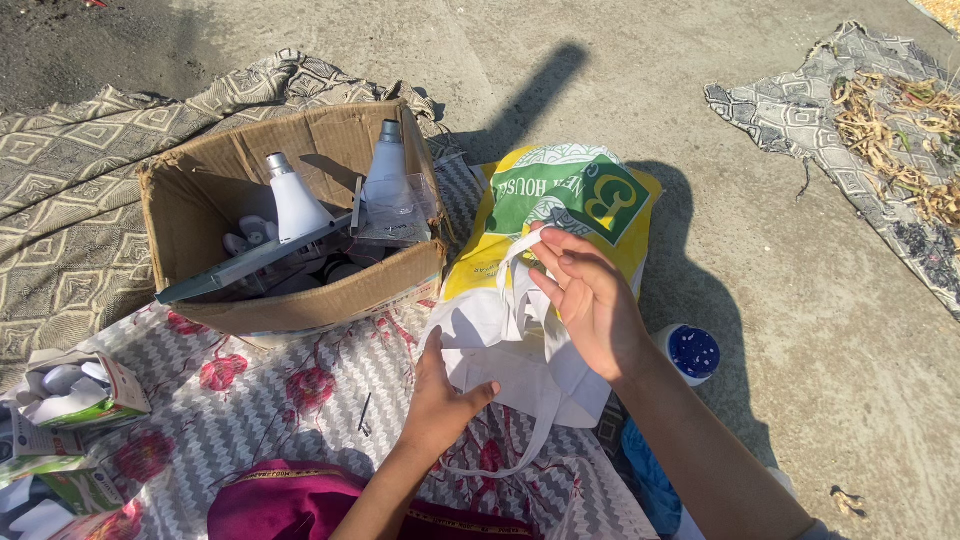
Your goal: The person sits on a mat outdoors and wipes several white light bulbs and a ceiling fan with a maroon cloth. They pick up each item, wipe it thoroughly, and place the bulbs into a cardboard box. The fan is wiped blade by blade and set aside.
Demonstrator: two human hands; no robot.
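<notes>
Sitting over a patterned sheet (270,400) on the concrete, the person works at a white, yellow and green cloth bag (545,260) lying near the centre. The right hand (590,300) has its fingers loosely curled around one white handle (515,275), lifting the strap. The left hand (437,400), at about seven o'clock from the bag, lies flat and spread, pressing the bag's white lower edge. At ten o'clock stands an open cardboard box (300,300) with white bulb housings (295,205) inside. A small blue-filled tub (690,352) sits at four o'clock.
</notes>
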